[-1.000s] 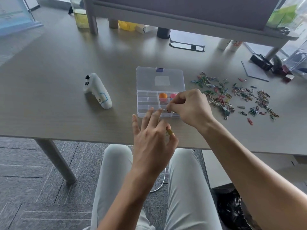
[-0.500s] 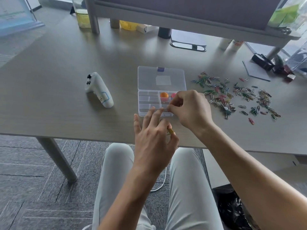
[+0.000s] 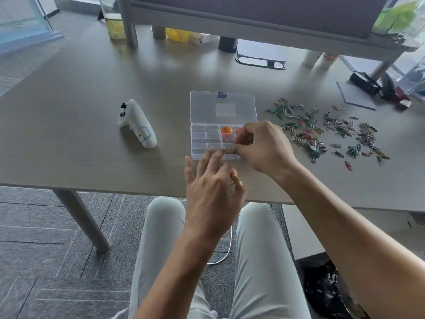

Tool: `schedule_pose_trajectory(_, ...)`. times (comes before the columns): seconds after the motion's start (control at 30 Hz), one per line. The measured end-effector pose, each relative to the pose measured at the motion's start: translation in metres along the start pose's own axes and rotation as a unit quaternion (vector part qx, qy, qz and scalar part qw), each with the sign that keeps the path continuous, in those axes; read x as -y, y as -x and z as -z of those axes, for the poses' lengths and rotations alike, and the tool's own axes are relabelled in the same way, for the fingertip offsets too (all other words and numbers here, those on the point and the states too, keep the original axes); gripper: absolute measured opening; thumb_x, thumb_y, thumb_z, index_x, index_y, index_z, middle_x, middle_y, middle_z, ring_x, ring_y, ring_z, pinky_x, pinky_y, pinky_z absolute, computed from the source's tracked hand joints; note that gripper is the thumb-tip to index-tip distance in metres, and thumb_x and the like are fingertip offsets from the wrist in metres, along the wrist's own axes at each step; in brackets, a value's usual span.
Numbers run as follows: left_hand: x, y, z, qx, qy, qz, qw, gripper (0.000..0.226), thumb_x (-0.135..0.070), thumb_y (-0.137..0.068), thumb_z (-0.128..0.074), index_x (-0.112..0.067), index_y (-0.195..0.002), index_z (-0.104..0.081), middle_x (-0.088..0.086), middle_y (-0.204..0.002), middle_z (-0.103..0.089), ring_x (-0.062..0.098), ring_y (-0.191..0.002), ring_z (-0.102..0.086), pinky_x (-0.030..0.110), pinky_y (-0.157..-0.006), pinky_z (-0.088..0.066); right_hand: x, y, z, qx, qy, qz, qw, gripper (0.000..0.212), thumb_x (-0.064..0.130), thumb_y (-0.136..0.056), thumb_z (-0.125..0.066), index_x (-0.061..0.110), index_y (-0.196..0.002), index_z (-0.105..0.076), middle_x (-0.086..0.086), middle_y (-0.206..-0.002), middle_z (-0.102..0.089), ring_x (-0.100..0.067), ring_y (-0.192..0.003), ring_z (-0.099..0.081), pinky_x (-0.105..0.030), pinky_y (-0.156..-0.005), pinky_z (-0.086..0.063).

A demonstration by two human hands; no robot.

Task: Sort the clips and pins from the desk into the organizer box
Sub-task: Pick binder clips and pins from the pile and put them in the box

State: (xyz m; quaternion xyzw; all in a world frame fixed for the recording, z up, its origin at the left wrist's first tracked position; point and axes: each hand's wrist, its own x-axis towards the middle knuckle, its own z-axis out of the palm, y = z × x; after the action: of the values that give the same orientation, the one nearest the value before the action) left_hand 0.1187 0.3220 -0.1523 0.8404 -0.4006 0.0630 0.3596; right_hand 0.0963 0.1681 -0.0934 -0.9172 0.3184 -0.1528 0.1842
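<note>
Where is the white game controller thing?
In the head view the white controller lies on the desk, left of the clear organizer box and apart from it, far from the clips.

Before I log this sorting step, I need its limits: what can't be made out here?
- Head view: what the right hand pinches over the organizer box is too small to identify.
- The box's right compartments are hidden by that hand.
- The left hand covers most of a yellow item.
- Clip pile: single pieces blur together.
</note>
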Motion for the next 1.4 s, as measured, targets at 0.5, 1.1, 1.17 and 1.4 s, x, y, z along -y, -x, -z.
schedule_pose_trajectory(0.5,0.0,0.001,0.002,-0.007,0.007,-0.001,1.0,0.006,-0.027,-0.083,-0.064,-0.023,-0.087,-0.063,-0.002,-0.145,-0.053,0.017,-0.145,-0.034,0.057,-0.121,-0.015,0.011,-0.014,0.011,0.053,0.031,-0.048,0.997,0.004,0.023,-0.073,-0.074,0.027,-0.074,-0.075,0.009,-0.078,-0.073,-0.018,-0.08,-0.067,-0.028,-0.064,-0.05)
schedule_pose_trajectory(1.1,-0.007,-0.015,0.013,-0.05,0.008,-0.004,0.999,0.016,-0.026,-0.095,-0.062,-0.022,-0.109,-0.07,-0.004,-0.139,-0.057,0.018,-0.141,-0.039,0.055,-0.12,-0.019,-0.037,0.013,0.024,-0.068,-0.071,0.0,0.995,0.026,0.044,-0.089,-0.073,0.02,-0.08,-0.072,0.006,-0.07,-0.067,-0.018,-0.069,-0.062,-0.034,-0.064,-0.052)
schedule_pose_trajectory(1.17,-0.01,-0.028,0.012,-0.06,0.0,-0.001,0.998,0.018,-0.026,-0.093,-0.065,-0.022,-0.11,-0.071,-0.004,-0.136,-0.059,0.019,-0.138,-0.042,0.056,-0.118,-0.021,-0.054,0.02,0.025,-0.079,-0.083,-0.023,0.993,0.024,0.042,-0.089,-0.073,0.02,-0.078,-0.072,0.007,-0.068,-0.068,-0.018,-0.067,-0.063,-0.036,-0.067,-0.055)
schedule_pose_trajectory(1.4,-0.013,-0.061,-0.007,-0.036,-0.031,0.023,0.999,0.021,-0.019,-0.089,-0.069,-0.023,-0.109,-0.072,-0.004,-0.133,-0.062,0.023,-0.137,-0.045,0.056,-0.115,-0.027,-0.096,0.033,0.035,-0.124,-0.065,-0.087,0.986,0.014,0.036,-0.09,-0.07,0.023,-0.094,-0.074,0.01,-0.083,-0.07,-0.021,-0.083,-0.066,-0.035,-0.075,-0.053)
